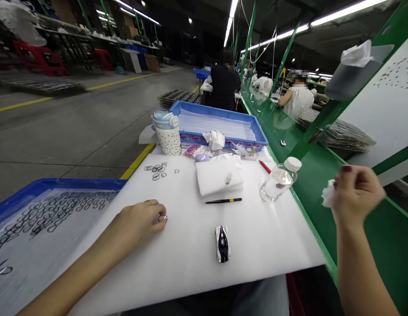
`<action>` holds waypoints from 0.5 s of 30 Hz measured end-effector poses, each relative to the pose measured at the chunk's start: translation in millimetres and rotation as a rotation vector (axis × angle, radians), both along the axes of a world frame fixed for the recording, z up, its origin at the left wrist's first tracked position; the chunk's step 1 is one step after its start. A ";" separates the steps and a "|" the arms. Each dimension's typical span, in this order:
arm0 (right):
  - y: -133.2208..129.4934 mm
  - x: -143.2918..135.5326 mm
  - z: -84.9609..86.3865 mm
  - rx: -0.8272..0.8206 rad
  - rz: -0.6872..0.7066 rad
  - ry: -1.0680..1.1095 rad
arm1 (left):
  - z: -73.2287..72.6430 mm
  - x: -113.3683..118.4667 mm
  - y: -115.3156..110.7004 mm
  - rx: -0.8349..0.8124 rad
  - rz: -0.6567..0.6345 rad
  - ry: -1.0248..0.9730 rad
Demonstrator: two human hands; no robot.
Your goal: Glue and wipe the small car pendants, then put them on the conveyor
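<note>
While L hand (142, 219) rests mid-mat, R hand (355, 193) overhangs belt edge (309, 219).

No lettering, number or brand can be read anywhere: the patterned cup (168, 134) on the far side shows only dots, and the pink packet (193, 150) just right of it is too blurred

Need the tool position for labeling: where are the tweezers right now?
Head view: the tweezers lie flat on the white foam mat, centre-right, just below the folded white cloth and left of the clear bottle.
</note>
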State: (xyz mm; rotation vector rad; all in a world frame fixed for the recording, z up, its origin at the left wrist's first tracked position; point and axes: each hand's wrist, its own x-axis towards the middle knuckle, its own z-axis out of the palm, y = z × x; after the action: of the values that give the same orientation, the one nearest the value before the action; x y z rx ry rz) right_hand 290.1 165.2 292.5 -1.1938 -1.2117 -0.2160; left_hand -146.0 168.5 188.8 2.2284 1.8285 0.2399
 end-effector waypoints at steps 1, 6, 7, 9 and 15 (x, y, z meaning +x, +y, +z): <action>10.2 -4.9 2.9 -0.028 -0.003 -0.130 | -0.3 0.9 -1.5 0.012 0.004 0.003; 51.1 -10.7 -17.5 -0.149 0.016 -0.544 | -9.2 2.8 -16.9 0.069 0.036 -0.057; 54.4 -10.8 -25.3 -0.169 0.014 -0.576 | -11.5 3.5 -21.1 0.070 0.041 -0.073; 56.7 -10.5 -40.2 -0.176 0.005 -0.572 | -14.3 5.6 -28.9 0.080 0.045 -0.118; 65.0 13.2 -70.2 -0.120 0.028 0.453 | -11.9 14.7 -45.4 0.124 0.017 -0.429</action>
State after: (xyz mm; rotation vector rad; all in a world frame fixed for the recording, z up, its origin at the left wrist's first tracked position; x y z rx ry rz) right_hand 303.3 230.2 222.3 -1.2461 -0.8507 0.1461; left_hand -131.3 123.1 176.8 2.0344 1.6339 0.7868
